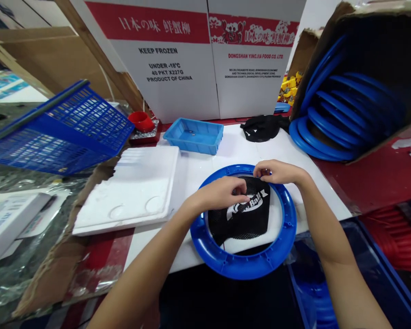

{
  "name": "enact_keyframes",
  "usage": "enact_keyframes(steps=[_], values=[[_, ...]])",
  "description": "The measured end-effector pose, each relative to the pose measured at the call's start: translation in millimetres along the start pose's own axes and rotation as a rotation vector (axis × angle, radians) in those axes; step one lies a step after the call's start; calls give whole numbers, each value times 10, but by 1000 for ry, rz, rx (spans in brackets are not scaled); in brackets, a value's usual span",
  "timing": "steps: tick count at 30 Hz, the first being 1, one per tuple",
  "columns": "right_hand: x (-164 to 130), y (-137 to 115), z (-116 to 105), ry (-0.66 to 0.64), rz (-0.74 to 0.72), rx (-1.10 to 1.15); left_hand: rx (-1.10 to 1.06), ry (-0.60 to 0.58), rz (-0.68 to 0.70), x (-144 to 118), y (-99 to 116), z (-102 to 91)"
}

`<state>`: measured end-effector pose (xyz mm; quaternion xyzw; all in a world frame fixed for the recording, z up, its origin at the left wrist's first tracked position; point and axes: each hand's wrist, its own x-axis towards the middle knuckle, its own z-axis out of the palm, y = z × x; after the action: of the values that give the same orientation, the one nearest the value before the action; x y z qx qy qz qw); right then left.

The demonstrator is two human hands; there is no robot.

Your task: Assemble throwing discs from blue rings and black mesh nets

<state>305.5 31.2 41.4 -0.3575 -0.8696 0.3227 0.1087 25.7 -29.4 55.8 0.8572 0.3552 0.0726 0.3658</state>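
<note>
A blue plastic ring [285, 228] lies near the front of the white work surface. Inside it is a black mesh net [256, 224] with white lettering that includes "Ball". My left hand [226, 192] reaches over the ring's left side, above the net. Its fingers are bent, with a gap between them and the thumb, and nothing shows in that gap. At the ring's far right edge, my right hand [276, 172] has thumb and fingers pinched on the net's upper edge. The fingertips partly hide the pinched spot.
A light-blue tray [195, 145] holding a few small pieces stands behind the ring. Black fabric [264, 128] lies at the back right, beside a carton of stacked blue rings [332, 119]. White foam [137, 192] and a blue basket [71, 132] are to the left.
</note>
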Motion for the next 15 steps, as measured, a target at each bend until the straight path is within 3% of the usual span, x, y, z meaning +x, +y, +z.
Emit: enact_keyframes(steps=[2, 5, 9, 15], values=[[24, 15, 26, 59, -10, 0, 203, 82, 1, 71, 32, 64], [93, 50, 98, 160, -39, -30, 457, 75, 39, 116, 85, 290], [220, 76, 238, 266, -115, -89, 509, 86, 66, 77, -75, 517], [364, 68, 380, 281, -184, -94, 350, -91, 111, 0, -421, 294]])
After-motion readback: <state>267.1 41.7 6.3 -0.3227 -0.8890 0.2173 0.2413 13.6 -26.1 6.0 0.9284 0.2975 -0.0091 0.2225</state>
